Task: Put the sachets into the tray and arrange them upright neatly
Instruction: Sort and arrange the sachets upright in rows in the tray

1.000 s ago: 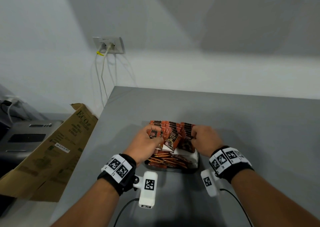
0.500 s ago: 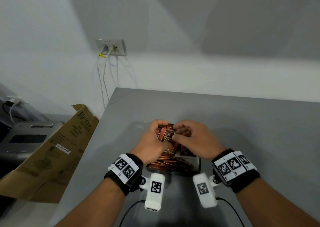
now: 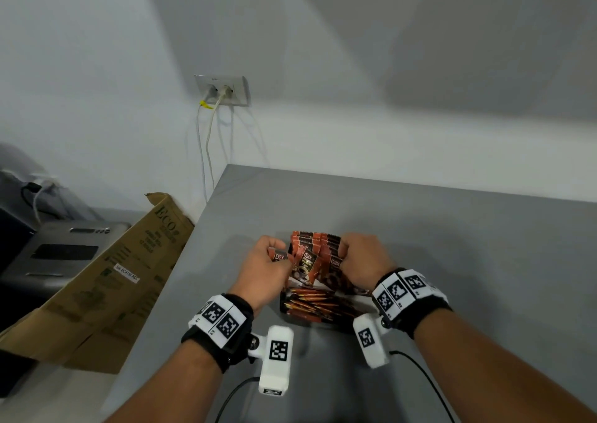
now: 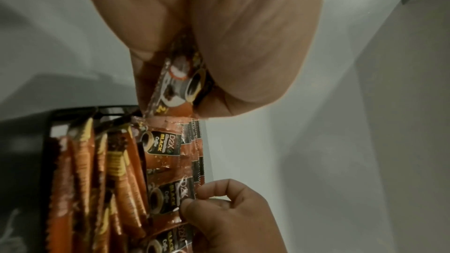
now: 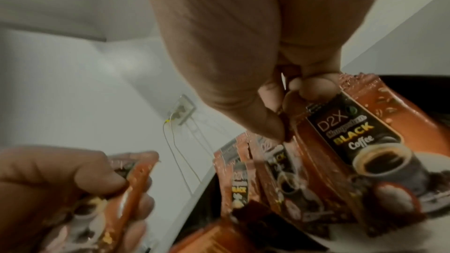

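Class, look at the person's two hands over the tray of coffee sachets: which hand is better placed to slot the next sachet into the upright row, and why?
Probably the left hand: it pinches a single loose orange-and-black coffee sachet beside the upright row of sachets in the black tray. The right hand grips sachets in that row, steadying them.

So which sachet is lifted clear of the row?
The sachet pinched in the left hand, held off to the left; the others stand in the tray, steadied by the right hand.

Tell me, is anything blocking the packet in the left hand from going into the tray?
Nothing separate. The left hand holds a packet beside the tray, already crowded with standing packets.
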{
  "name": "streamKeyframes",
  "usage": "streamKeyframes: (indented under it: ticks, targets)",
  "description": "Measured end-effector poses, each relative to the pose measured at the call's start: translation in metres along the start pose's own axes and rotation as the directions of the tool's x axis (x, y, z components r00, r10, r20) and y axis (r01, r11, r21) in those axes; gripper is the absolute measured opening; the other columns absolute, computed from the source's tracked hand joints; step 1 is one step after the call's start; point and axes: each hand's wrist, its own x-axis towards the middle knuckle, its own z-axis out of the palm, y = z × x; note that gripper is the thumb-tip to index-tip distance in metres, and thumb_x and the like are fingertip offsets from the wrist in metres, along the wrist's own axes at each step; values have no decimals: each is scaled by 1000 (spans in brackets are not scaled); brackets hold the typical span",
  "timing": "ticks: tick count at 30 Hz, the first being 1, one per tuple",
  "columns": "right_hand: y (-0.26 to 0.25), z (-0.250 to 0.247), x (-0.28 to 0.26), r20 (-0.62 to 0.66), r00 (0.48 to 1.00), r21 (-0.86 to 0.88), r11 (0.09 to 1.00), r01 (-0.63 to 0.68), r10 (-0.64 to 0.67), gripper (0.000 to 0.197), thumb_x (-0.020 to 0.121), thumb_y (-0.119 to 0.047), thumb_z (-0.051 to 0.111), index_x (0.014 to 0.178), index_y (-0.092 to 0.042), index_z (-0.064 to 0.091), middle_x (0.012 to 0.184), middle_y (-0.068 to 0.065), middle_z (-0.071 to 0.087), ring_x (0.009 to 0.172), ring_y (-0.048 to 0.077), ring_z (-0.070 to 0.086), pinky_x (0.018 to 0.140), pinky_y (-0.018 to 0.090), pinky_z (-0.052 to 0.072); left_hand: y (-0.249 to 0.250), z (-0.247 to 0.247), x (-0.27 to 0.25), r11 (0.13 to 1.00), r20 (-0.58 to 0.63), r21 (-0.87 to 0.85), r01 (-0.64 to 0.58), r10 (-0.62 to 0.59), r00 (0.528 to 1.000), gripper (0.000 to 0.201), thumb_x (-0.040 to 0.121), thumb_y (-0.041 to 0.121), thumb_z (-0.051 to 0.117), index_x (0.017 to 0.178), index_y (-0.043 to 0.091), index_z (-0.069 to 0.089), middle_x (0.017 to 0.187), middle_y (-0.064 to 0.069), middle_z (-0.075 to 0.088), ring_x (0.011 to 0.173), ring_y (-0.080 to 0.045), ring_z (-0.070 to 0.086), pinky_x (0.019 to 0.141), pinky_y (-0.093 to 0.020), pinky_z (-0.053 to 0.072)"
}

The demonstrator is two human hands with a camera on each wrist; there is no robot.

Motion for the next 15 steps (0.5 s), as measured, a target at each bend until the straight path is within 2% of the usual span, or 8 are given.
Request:
streamKeyframes:
  ticks: [2,4,6,9,11,15]
  targets:
    - [-1,4,1,-18,1000,-45,999,-3,2,13,85,-7,56,88,-18,61,91,4,65,81,25,62,72,33,53,-2,-3,-1,999,8,51,-9,9,1000,28,86,-1,59,102,20,55,92,-10,67,67,-19,66,69,-47,57]
    - [-1,7,1,-29,1000,-64,998,-3,1,12,85,-7,56,86,-18,58,88,3,62,79,25,60,69,33,51,-3,-5,-3,996,23,87,-15,13,1000,27,84,2,62,102,22,56,90,-9,69,71,-21,66,71,-49,56]
    - [-1,9,1,-24,1000,-66,998,8,-10,14,86,-5,55,85,-19,57,86,3,61,78,24,59,69,33,51,-3,-7,-5,995,32,102,-19,16,999,27,84,3,63,102,22,56,88,-6,70,69,-18,69,66,-43,57]
    - [-1,10,1,-29,999,-85,996,34,-36,14,87,-5,53,87,-18,59,90,4,64,82,25,61,75,35,54,-3,-6,-6,992,54,122,-41,35,998,27,83,4,68,101,21,58,88,-5,72,72,-19,72,68,-40,59]
    - [-1,12,1,-33,998,-83,995,46,-49,16,87,-3,52,86,-17,59,90,5,64,81,25,61,73,34,53,-1,-5,-7,989,63,138,-59,51,997,28,83,2,71,101,19,59,89,-4,72,71,-16,72,66,-34,58]
    - [2,6,-1,-64,996,-24,998,58,-59,14,86,-4,56,83,-16,63,91,3,64,80,21,60,72,33,53,2,-3,-8,990,77,129,-65,55,996,26,85,-2,65,101,17,60,87,-3,73,71,-16,72,67,-33,59]
